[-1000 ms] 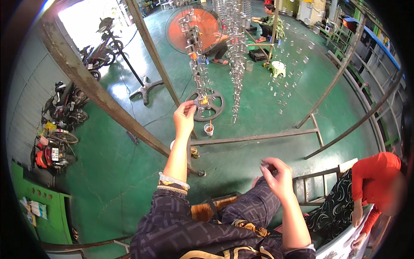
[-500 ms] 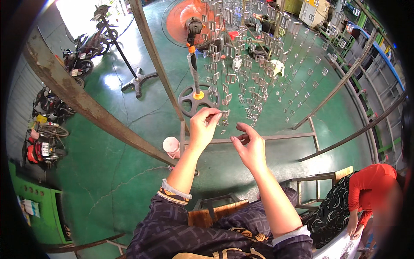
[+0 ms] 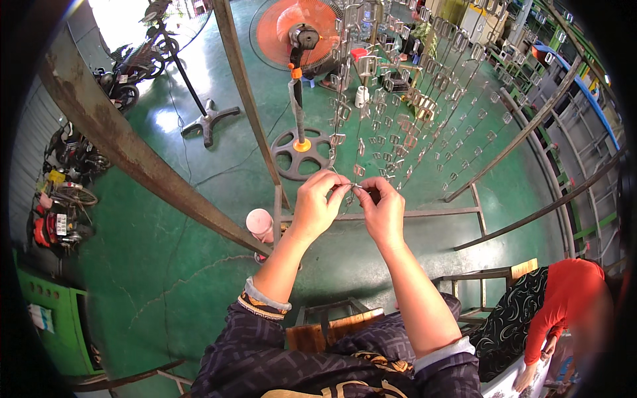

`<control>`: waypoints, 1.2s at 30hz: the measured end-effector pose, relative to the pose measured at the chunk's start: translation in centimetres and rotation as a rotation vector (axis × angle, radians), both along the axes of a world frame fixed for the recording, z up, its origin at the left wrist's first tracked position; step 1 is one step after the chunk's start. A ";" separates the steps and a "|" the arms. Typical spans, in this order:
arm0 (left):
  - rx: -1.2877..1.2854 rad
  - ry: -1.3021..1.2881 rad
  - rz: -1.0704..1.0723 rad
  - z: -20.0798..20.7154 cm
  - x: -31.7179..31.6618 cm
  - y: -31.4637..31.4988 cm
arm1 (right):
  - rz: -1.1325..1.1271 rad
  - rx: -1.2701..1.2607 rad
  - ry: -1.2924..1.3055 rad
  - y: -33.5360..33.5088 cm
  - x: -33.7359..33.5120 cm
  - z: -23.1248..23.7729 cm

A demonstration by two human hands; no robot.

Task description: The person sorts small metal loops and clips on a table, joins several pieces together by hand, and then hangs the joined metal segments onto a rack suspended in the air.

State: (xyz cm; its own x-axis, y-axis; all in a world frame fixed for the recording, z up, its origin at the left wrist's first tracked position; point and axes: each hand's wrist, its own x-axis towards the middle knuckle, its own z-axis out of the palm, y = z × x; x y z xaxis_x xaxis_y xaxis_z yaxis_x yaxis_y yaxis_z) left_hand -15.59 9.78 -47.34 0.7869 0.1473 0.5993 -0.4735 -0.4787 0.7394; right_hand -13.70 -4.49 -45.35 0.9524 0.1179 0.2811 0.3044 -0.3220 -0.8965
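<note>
My left hand (image 3: 318, 204) and my right hand (image 3: 385, 212) meet fingertip to fingertip in front of the hanging strands. Between their pinched thumbs and fingers is a small silvery metal piece (image 3: 353, 186), mostly covered, so its exact shape is hard to make out. Just above hangs a small metal buckle (image 3: 359, 170) at the low end of a strand. Many more rectangular metal buckles (image 3: 337, 139) dangle on thin lines beyond both hands.
A rusty metal frame (image 3: 142, 156) surrounds the strands, with a low crossbar (image 3: 424, 213) behind my hands. An orange fan (image 3: 302, 36) and a pink bucket (image 3: 260, 224) stand beyond. At right, a person in a red top (image 3: 574, 298) bends over white material. Motorbikes (image 3: 56, 225) line the left.
My right hand has come in to meet the left, and its fingers have closed at the small metal piece. The strands have swung, and the person at right has shifted their hands.
</note>
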 end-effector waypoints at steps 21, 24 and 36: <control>0.079 0.003 0.066 -1.0 0.8 0.7 | -0.009 0.025 0.056 -1.5 0.0 -0.3; 0.140 -0.032 0.077 -1.1 0.7 0.9 | -0.016 0.044 0.061 -1.6 0.2 -0.7; 0.043 0.071 -0.080 0.1 -1.6 1.1 | 0.116 0.037 0.127 -1.6 -0.4 -1.3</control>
State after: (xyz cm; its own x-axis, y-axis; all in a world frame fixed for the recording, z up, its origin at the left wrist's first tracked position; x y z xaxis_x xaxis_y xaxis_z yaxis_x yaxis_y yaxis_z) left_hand -17.18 10.86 -47.26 0.8357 0.0577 0.5462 -0.4587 -0.4737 0.7518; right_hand -14.11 -6.07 -46.64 0.9611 0.2210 0.1657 0.2214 -0.2577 -0.9405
